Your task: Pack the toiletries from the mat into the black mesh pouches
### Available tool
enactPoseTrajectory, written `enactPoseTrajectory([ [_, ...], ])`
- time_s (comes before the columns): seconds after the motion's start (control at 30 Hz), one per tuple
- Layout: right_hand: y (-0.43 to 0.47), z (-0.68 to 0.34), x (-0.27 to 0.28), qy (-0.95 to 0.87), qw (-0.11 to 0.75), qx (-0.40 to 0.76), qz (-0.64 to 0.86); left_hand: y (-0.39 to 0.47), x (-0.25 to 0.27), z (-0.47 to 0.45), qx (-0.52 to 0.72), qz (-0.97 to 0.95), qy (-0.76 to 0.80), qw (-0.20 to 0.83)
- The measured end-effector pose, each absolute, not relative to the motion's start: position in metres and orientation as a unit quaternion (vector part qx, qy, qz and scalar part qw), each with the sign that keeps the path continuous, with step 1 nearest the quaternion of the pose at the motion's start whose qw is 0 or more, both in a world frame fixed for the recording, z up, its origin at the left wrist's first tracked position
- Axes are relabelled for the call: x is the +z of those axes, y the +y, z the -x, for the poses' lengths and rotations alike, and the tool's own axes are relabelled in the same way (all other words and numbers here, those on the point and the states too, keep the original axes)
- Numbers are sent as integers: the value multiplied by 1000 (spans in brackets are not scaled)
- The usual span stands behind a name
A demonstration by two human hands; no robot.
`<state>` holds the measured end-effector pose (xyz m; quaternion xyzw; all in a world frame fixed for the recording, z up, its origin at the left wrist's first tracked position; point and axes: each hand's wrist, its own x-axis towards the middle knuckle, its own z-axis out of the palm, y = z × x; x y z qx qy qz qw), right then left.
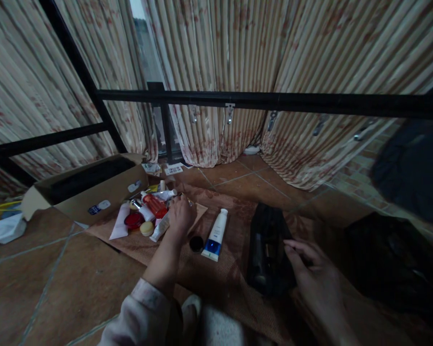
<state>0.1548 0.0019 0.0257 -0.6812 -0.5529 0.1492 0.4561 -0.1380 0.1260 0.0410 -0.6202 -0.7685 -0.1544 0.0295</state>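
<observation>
My left hand reaches down at the right side of a pile of toiletries, its fingers curled; what they grip, if anything, is hidden behind the hand. Beside it lie a white tube, an orange-red bottle, a red round jar, a small cream-yellow jar and a pale pink tube. With thumb and finger pinched, my right hand holds the edge of a black pouch, which gapes open with dark items inside. Between the hands lie a white and blue tube and a black round lid.
Everything rests on a reddish-brown mat over floor tiles. An open cardboard box stands at the left rear. A dark bag sits at the right. Behind run a black metal frame and striped curtains.
</observation>
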Motion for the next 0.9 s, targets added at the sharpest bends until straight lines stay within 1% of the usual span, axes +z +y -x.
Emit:
enactPoseTrajectory([
  [0.13, 2, -154, 27, -553, 453, 146, 684, 137, 36, 160, -142, 588, -795, 43],
  [0.37, 2, -154, 27, -557, 441, 148, 688, 145, 21, 164, -117, 559, -821, -19],
  [0.73, 2, -153, 28, -558, 429, 149, 694, 146, 40, 152, -225, 569, -791, 21],
  [0.8, 2, -153, 28, -559, 430, 150, 693, 145, 44, 147, -249, 575, -779, 2],
  [0.9, 1, -154, 27, -563, 436, 146, 687, 142, 42, 137, -242, 606, -754, -82],
])
